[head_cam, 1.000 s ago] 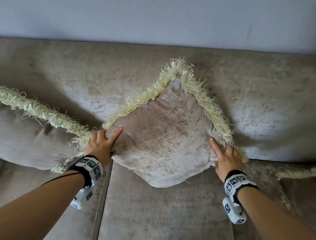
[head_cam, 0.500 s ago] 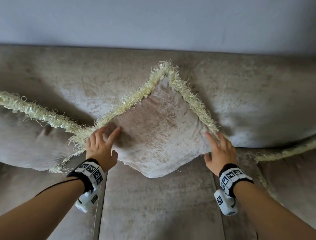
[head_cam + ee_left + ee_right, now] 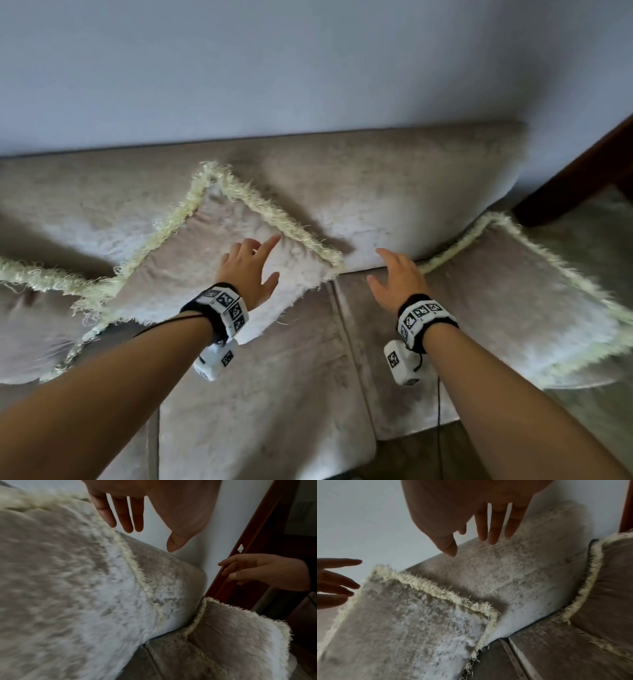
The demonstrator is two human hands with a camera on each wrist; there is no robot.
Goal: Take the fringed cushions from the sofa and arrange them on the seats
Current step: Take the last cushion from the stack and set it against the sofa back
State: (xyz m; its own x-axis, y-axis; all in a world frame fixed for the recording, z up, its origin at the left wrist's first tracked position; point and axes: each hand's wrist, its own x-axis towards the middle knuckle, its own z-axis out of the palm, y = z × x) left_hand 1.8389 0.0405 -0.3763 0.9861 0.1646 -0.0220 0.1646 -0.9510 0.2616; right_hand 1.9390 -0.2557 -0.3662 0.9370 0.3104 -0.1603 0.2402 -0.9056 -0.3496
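Three beige fringed cushions lie on the sofa. The middle cushion stands on a corner and leans against the backrest. My left hand hovers over its right part with straight, spread fingers and holds nothing; in the left wrist view that hand is clear of the cushion. My right hand is open over the seat gap, between the middle cushion and the right cushion. The right wrist view shows the right hand empty above the backrest. A left cushion is partly cut off.
A pale wall rises behind the sofa. A dark wooden door frame stands at the sofa's right end, behind the right cushion. Seat cushions meet at a seam below my hands. Brown floor shows at the seat's front edge.
Both hands have let go of the middle cushion's side corners and moved right. The cushion stays leaning on the backrest. The view has swung right, so the right cushion and door frame show.
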